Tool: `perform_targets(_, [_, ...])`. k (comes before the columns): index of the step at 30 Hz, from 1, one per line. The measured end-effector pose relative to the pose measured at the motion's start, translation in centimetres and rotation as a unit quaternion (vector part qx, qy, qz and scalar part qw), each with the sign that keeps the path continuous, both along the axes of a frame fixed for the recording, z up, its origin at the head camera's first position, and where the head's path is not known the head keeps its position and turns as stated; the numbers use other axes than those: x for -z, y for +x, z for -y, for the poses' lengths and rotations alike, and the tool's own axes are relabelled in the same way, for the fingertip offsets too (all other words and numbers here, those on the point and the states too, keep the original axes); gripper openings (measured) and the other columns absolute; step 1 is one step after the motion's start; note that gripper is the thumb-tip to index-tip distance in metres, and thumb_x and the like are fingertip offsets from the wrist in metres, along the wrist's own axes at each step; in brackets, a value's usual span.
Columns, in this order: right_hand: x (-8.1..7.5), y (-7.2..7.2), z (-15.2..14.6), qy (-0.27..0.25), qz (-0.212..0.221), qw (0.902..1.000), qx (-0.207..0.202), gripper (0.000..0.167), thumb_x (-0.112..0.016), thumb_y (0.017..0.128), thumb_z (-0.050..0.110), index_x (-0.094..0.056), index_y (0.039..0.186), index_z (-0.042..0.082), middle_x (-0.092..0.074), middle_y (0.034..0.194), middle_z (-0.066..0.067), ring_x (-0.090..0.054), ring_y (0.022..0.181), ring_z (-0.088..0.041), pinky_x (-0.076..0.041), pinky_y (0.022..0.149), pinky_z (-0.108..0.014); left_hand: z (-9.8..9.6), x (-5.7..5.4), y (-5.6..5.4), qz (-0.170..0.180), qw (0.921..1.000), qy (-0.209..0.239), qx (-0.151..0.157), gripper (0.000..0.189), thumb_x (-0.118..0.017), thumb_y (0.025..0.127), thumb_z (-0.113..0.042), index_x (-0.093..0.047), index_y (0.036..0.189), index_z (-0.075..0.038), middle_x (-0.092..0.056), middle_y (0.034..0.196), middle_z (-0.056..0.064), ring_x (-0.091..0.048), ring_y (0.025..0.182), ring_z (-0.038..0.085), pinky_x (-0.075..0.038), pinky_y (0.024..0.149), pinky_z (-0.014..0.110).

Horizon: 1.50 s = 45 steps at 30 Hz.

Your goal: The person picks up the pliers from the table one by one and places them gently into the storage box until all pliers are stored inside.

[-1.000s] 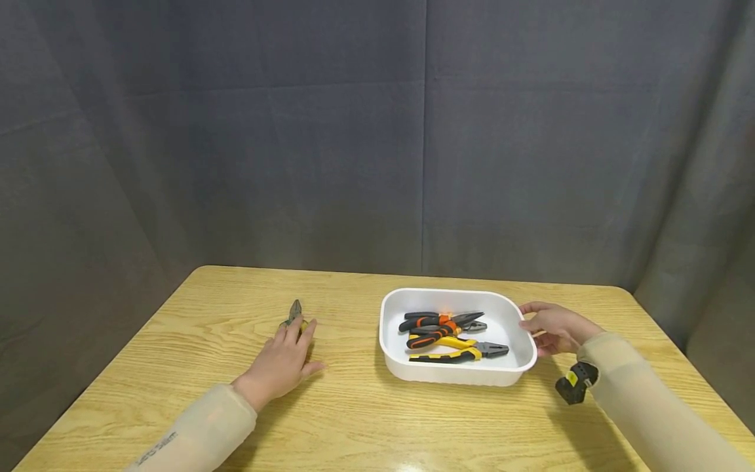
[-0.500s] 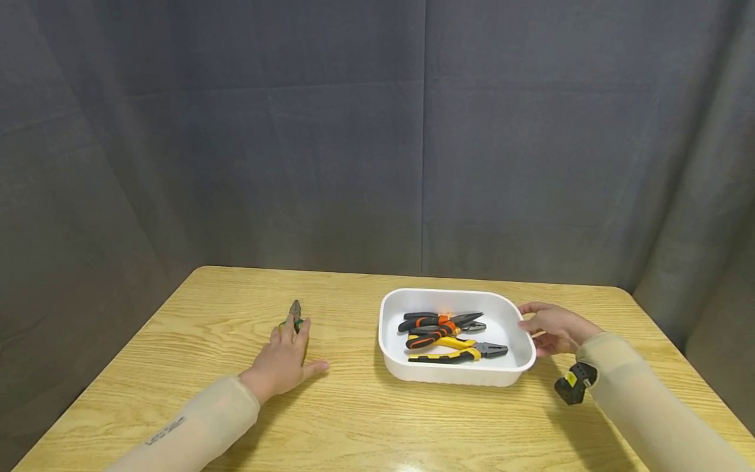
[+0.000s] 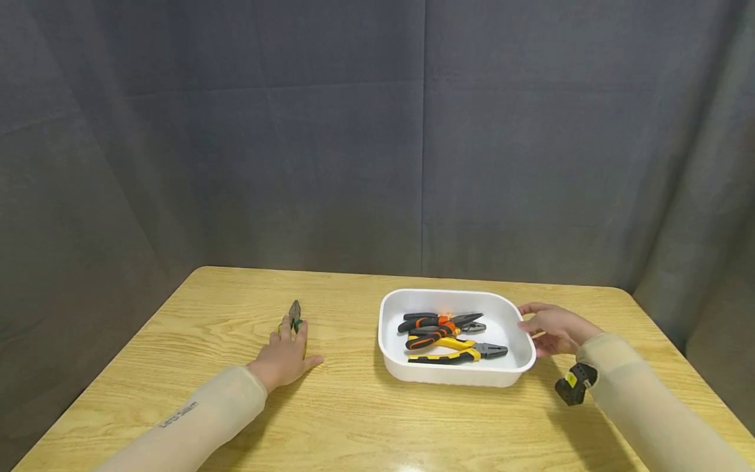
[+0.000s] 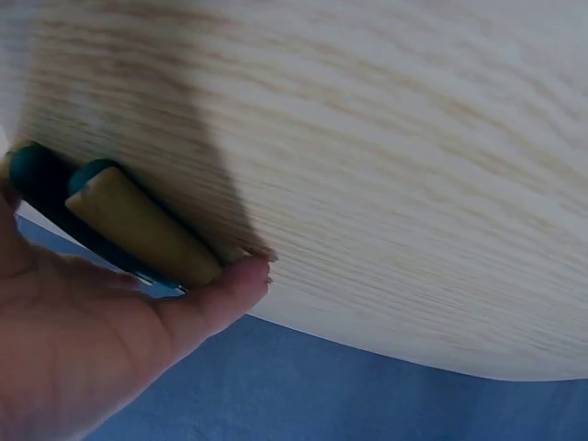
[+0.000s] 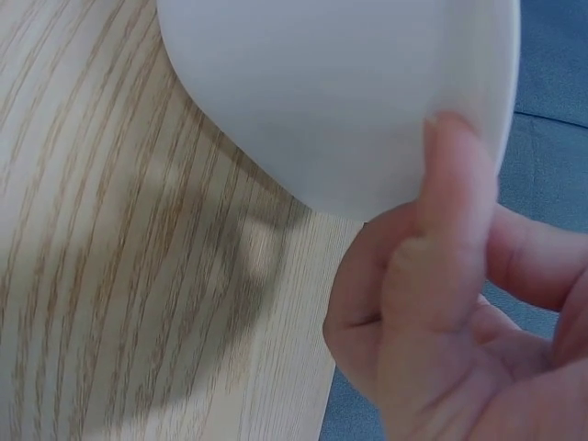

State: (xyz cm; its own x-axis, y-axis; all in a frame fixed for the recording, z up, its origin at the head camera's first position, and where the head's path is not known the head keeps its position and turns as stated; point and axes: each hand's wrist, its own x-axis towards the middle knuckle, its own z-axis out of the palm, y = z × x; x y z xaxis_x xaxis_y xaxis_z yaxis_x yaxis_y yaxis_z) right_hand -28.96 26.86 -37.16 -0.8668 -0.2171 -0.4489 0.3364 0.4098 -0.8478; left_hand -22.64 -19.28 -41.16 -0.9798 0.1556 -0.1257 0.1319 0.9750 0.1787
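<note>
On the left of the table, my left hand [image 3: 283, 360] lies over the handles of a pair of pliers [image 3: 295, 309], its fingers extended and spread. The grey jaws point away past the fingertips. The left wrist view shows the green-and-yellow handles [image 4: 147, 230] beside the thumb; whether the thumb touches them I cannot tell. My right hand [image 3: 557, 330] holds the right end of a white plastic tray [image 3: 454, 375], thumb against its wall in the right wrist view. Inside lie orange-and-black long-nose pliers [image 3: 433, 337], yellow-and-black combination pliers [image 3: 448, 357] and another pair [image 3: 476, 327] partly covered.
A wood-grain table [image 3: 348, 419] carries everything, with its far edge [image 3: 330, 272] short of a dark grey curtain [image 3: 330, 164]. A black device [image 3: 573, 385] is strapped at the right wrist.
My left hand has shifted slightly over the pliers, uncovering a bit more of the green handle, and its forearm has turned. The pliers, the tray and my right hand stay put.
</note>
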Motion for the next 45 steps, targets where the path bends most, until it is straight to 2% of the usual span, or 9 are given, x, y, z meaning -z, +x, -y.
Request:
perform_targets(7, [-0.1, 0.0, 0.0, 0.004, 0.000, 1.0000, 0.004, 0.041, -0.046, 0.099, 0.004, -0.030, 0.136, -0.007, -0.050, 0.087, -0.010, -0.053, 0.064, -0.016, -0.052, 0.056, -0.023, -0.4, -0.8, -0.3, 0.021, 0.9995, 0.022, 0.003, 0.056, -0.046, 0.103, -0.015, -0.023, 0.144, 0.015, -0.008, 0.142, 0.051, -0.026, 0.122, 0.070, -0.039, 0.092, 0.067])
perform_targets(13, [-0.2, -0.1, -0.1, 0.013, -0.004, 0.9999, 0.003, 0.042, -0.045, 0.099, 0.004, -0.029, 0.136, -0.007, -0.050, 0.086, -0.010, -0.053, 0.064, -0.016, -0.051, 0.056, -0.023, -0.6, -0.8, -1.2, 0.045, 0.9977, 0.041, -0.031, 0.060, -0.050, 0.097, -0.005, -0.021, 0.147, 0.013, -0.004, 0.145, 0.048, -0.023, 0.123, 0.070, -0.040, 0.090, 0.068])
perform_targets(17, [-0.1, -0.1, 0.0, 0.014, -0.004, 0.9999, 0.001, 0.041, -0.045, 0.099, 0.004, -0.030, 0.136, -0.007, -0.049, 0.086, -0.010, -0.052, 0.064, -0.016, -0.051, 0.056, -0.023, -0.9, -0.3, -1.8, 0.018, 0.9982, 0.006, -0.056, 0.063, -0.055, 0.093, -0.006, -0.027, 0.148, 0.008, -0.011, 0.146, 0.046, -0.034, 0.118, 0.066, -0.047, 0.077, 0.066])
perform_targets(22, [0.0, 0.1, 0.1, 0.015, -0.007, 0.9998, -0.006, 0.039, -0.044, 0.099, 0.003, -0.030, 0.134, -0.007, -0.048, 0.083, -0.009, -0.052, 0.064, -0.016, -0.051, 0.056, -0.023, -1.1, 0.5, -2.2, -0.037, 0.9959, -0.057, -0.061, 0.062, -0.059, 0.088, -0.009, -0.037, 0.146, 0.001, -0.028, 0.139, 0.046, -0.046, 0.108, 0.057, -0.053, 0.063, 0.054])
perform_targets(27, [0.1, 0.1, 0.1, 0.018, -0.010, 0.9998, -0.008, 0.040, -0.044, 0.099, 0.004, -0.030, 0.135, -0.008, -0.049, 0.083, -0.009, -0.052, 0.063, -0.015, -0.051, 0.056, -0.023, -1.1, 0.7, -2.5, -0.064, 0.9903, -0.109, -0.058, 0.056, -0.063, 0.089, -0.014, -0.047, 0.142, -0.007, -0.045, 0.125, 0.037, -0.052, 0.088, 0.044, -0.049, 0.050, 0.040])
perform_targets(30, [0.1, 0.1, 0.2, 0.021, -0.012, 0.9997, -0.005, 0.040, -0.044, 0.099, 0.004, -0.030, 0.135, -0.007, -0.048, 0.084, -0.009, -0.052, 0.064, -0.015, -0.051, 0.056, -0.023, -1.2, 0.6, -2.5, -0.071, 0.9878, -0.125, -0.059, 0.055, -0.065, 0.089, -0.016, -0.049, 0.140, -0.009, -0.049, 0.118, 0.032, -0.050, 0.076, 0.036, -0.047, 0.047, 0.035])
perform_targets(33, [0.2, 0.0, 0.2, 0.019, -0.011, 0.9998, -0.004, 0.040, -0.044, 0.099, 0.004, -0.030, 0.135, -0.007, -0.049, 0.084, -0.009, -0.052, 0.064, -0.016, -0.051, 0.056, -0.023, -1.1, 0.6, -2.5, -0.072, 0.9860, -0.138, -0.060, 0.055, -0.067, 0.089, -0.018, -0.050, 0.141, -0.011, -0.049, 0.122, 0.032, -0.049, 0.069, 0.031, -0.046, 0.045, 0.032])
perform_targets(39, [0.3, -0.1, 0.2, 0.012, -0.007, 0.9999, -0.002, 0.039, -0.044, 0.099, 0.003, -0.030, 0.134, -0.007, -0.048, 0.083, -0.009, -0.052, 0.064, -0.016, -0.051, 0.056, -0.023, -0.7, 0.4, -2.1, -0.071, 0.9848, -0.150, -0.052, 0.053, -0.065, 0.090, -0.016, -0.050, 0.140, -0.013, -0.047, 0.132, 0.030, -0.048, 0.065, 0.027, -0.046, 0.045, 0.031])
perform_targets(45, [0.1, 0.0, 0.1, 0.016, -0.006, 0.9999, 0.000, 0.039, -0.044, 0.099, 0.004, -0.030, 0.135, -0.007, -0.048, 0.084, -0.010, -0.052, 0.063, -0.015, -0.050, 0.055, -0.023, -0.2, 0.4, -1.9, -0.082, 0.9855, -0.142, -0.043, 0.053, -0.068, 0.087, -0.017, -0.052, 0.138, -0.014, -0.051, 0.124, 0.027, -0.048, 0.063, 0.026, -0.045, 0.043, 0.029])
